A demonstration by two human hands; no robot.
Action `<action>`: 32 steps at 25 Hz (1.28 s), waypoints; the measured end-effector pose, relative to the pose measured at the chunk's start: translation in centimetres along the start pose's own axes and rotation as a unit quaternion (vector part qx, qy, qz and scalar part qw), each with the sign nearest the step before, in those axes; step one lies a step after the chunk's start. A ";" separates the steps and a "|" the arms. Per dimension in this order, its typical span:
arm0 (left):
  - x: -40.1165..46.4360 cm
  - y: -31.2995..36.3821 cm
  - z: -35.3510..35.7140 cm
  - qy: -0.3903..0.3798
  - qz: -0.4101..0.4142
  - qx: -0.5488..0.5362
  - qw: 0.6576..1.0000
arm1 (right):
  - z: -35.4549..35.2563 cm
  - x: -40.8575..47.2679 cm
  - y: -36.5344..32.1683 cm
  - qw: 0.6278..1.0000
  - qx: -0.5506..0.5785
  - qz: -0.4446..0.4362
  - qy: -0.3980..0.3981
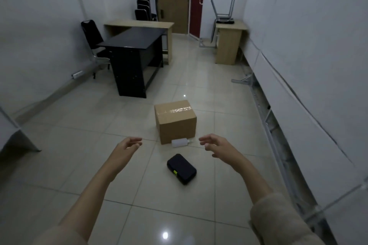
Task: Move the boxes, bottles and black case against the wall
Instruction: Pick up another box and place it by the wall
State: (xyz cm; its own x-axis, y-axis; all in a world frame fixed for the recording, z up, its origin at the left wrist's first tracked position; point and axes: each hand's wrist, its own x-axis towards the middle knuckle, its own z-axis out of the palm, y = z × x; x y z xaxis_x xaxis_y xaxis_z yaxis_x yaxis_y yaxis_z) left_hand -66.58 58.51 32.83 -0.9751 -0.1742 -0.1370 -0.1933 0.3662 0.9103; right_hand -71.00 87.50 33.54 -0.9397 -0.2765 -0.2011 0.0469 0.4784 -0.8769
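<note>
A taped cardboard box [176, 120] stands on the tiled floor in the middle of the room. A small white bottle [179, 142] lies on its side against the box's near bottom edge. Nearer to me lies a black case [181, 168] with a yellow-green tab. My left hand [127, 146] is held out to the left of the box, fingers apart and empty. My right hand [216, 144] is held out to the right of the bottle, also open and empty. Neither hand touches anything.
A black desk [132, 49] with a black chair [92, 36] stands at the left, a wooden table [139, 24] behind it. A small wooden desk [230, 40] with an upturned chair stands at the right wall [308, 45]. White panels lean along that wall.
</note>
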 end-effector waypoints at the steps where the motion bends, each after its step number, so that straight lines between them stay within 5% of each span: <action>1: 1.3 -0.7 -2.3 0.001 -0.008 0.002 1.000 | 1.7 1.7 -1.4 1.000 0.009 0.003 -0.002; 13: 17.8 -4.7 -15.5 0.003 -0.019 -0.014 1.000 | 10.7 20.3 -7.8 0.997 0.069 0.014 0.035; 32: 60.2 -3.5 -9.1 -0.041 -0.069 -0.030 0.996 | -0.7 57.2 -3.7 0.975 0.088 0.138 0.152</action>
State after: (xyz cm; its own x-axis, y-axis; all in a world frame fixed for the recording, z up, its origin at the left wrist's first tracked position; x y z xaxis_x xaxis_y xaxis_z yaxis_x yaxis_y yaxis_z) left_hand -123.62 38.39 24.97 -0.9455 -0.1431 -0.2926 -0.3226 0.2887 0.9014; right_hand -125.19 70.45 25.53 -0.9389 0.1152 -0.3243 0.3440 0.3426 -0.8742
